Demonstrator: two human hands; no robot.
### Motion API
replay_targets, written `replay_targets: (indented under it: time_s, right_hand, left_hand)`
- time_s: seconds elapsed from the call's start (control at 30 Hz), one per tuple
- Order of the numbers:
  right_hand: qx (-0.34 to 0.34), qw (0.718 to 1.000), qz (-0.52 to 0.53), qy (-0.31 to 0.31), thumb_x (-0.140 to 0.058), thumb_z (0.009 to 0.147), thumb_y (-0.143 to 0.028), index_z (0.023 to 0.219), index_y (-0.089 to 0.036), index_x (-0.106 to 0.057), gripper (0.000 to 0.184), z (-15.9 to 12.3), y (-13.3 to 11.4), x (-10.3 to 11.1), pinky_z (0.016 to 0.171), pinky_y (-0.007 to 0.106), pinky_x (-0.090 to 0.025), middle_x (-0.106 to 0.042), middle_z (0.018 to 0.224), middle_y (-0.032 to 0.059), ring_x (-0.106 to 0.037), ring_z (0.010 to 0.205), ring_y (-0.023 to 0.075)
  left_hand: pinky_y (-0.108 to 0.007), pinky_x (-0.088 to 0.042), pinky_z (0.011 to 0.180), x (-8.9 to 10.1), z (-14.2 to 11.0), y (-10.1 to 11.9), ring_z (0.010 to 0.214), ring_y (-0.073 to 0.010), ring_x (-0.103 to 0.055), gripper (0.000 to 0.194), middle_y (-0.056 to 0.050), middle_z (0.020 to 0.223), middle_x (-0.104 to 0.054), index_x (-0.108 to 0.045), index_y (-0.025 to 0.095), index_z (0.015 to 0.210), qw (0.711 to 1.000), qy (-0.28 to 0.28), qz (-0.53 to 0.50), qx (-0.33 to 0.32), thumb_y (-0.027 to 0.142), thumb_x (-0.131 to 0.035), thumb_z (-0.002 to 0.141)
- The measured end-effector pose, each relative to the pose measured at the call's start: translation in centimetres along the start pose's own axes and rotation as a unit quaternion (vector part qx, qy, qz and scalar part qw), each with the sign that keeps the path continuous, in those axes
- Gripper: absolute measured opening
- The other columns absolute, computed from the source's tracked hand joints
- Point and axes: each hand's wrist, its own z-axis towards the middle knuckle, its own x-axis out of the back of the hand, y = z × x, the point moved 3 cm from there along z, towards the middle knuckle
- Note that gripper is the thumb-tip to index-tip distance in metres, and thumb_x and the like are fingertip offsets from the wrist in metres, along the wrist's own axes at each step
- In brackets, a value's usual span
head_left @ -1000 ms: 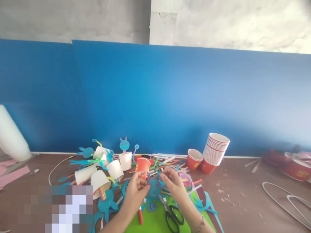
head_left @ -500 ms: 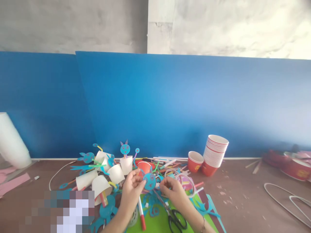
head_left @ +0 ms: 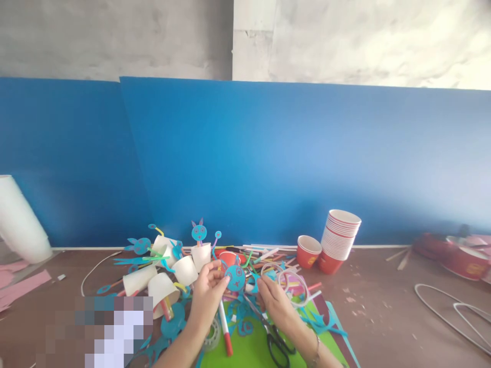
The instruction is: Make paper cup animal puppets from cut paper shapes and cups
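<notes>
My left hand [head_left: 210, 290] is closed, pinching a round blue paper rabbit face [head_left: 235, 278] with pink ears and drawn features, held upright towards me. To its right my right hand [head_left: 273, 296] has its fingers pressed together; a small blue paper piece [head_left: 253, 281] shows at the fingertips, but whether they grip it is unclear. Black-handled scissors [head_left: 276, 343] lie under the right hand, blades pointing away. A white marker with a red cap [head_left: 226, 332] lies between my forearms on a green sheet [head_left: 249, 352], beside a tape roll [head_left: 212, 336] and blue paper scraps [head_left: 242, 319].
Several white cups [head_left: 185, 271] with blue paper rabbit parts stand or lie at left. Behind my hands are straws and sticks [head_left: 268, 254]. A tall cup stack [head_left: 339, 240] and a red cup [head_left: 308, 251] stand right of them. A blue panel [head_left: 268, 163] closes off the back.
My right hand has shifted slightly, its fingers turning more downward beside the small blue piece. My left hand still holds the rabbit face, raised a little. The camera view has shifted slightly.
</notes>
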Motion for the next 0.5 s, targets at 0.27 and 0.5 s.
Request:
replay_targets:
  time_s: [0.27, 0.5]
  right_hand:
    - [0.041, 0.999, 0.012, -0.033, -0.048, 0.088, -0.041, 0.069, -0.023, -0.04, 0.028, -0.7, -1.5, -0.3, 0.052, 0.024, -0.033, -0.046, 0.055, -0.0062, -0.042, 0.053, 0.012]
    - [0.043, 0.997, 0.061, -0.027, -0.059, 0.079, -0.025, 0.079, -0.023, -0.041, 0.017, -0.5, -1.0, -0.5, 0.052, 0.022, -0.032, -0.047, 0.062, -0.0069, -0.044, 0.056, 0.0114]
  left_hand:
    - [-0.027, -0.051, 0.055, -0.1, 0.1, 0.3, 0.062, -0.0187, -0.063, 0.057, 0.0, 0.067, -0.064, -0.054, 0.015, 0.1, 1.0, 0.002, -0.025, 0.005, 0.038, -0.077, 0.053]
    - [-0.027, -0.052, 0.055, 0.1, 0.0, 0.4, 0.061, -0.0178, -0.064, 0.057, 0.001, 0.067, -0.064, -0.054, 0.015, 0.102, 1.0, 0.003, -0.023, 0.002, 0.038, -0.077, 0.055]
